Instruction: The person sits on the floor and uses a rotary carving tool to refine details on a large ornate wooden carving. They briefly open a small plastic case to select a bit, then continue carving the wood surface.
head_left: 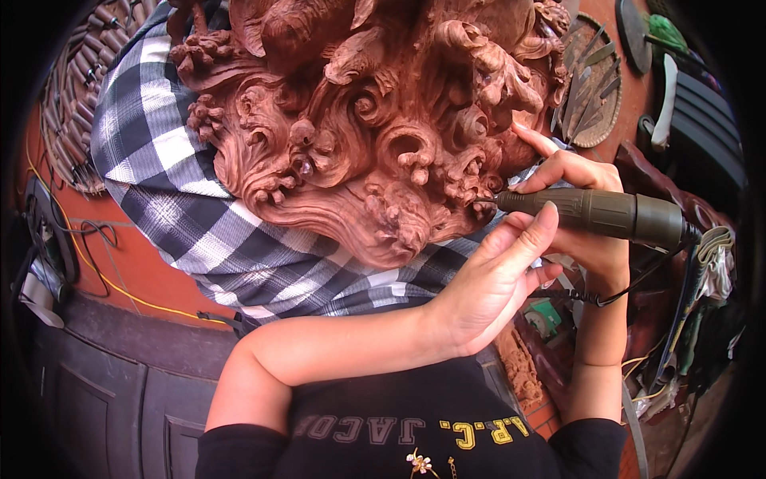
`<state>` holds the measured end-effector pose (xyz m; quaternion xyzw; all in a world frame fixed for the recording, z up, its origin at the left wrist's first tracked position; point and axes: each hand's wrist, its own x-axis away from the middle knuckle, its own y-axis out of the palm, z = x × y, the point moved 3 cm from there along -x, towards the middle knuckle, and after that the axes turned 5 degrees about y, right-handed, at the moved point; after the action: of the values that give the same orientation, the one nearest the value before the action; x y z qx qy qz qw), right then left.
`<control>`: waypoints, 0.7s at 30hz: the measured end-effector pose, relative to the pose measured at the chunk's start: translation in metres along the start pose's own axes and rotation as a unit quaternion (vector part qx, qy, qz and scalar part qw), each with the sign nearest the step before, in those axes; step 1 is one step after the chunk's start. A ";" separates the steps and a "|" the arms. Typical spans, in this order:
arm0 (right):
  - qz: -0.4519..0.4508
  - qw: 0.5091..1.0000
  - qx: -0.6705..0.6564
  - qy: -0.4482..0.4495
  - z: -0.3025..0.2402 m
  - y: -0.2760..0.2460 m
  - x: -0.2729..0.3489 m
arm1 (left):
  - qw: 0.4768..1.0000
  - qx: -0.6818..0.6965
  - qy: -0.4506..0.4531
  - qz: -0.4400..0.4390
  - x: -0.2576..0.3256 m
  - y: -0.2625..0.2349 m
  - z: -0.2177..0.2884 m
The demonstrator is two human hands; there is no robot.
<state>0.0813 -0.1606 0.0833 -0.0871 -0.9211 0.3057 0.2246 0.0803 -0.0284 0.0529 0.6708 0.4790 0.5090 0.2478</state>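
Head view: reddish wood carving [375, 120], full of swirls and curls, is sitting on a black-and-white checked cloth [199, 223] and filling the top centre of the frame.

Right hand [578, 207] is gripping an olive-green rotary tool [606, 214], fingers wrapped around the barrel, index finger stretched out and resting against the carving's right side. Tool is lying roughly level, tip pointing left and touching the carving's lower right edge. Black cord [638, 279] is running off the tool's rear end and looping down under the right wrist.

Left hand [499, 279] is coming across from the lower left, fingers curled narrow, thumb pressing up against the underside of the tool near its front. It's steadying the tool, not enclosing it fully; palm is facing away from the camera.

Both forearms are crossing just below the carving, over a black shirt [399, 431] with yellow and grey lettering.

Around it: round tray of chisels [594, 88] is sitting just right of the carving, upper right. A second tool bundle [76, 104] is lying at far left, beside the cloth. Yellow cable [104, 279] is trailing across the red floor [136, 263] at left.
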 end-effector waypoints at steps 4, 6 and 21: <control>-0.015 1.000 0.018 0.006 0.001 -0.001 0.001 | 1.000 0.010 -0.001 -0.001 0.000 -0.002 -0.001; -0.017 0.999 0.027 -0.001 0.001 -0.001 0.001 | 1.000 0.015 -0.004 0.000 0.001 -0.002 -0.001; 0.045 0.998 0.035 0.014 0.004 0.007 0.007 | 1.000 -0.021 0.006 0.004 0.000 -0.003 0.004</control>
<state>0.0736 -0.1556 0.0788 -0.1244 -0.9017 0.3468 0.2262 0.0828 -0.0267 0.0486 0.6646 0.4670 0.5236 0.2568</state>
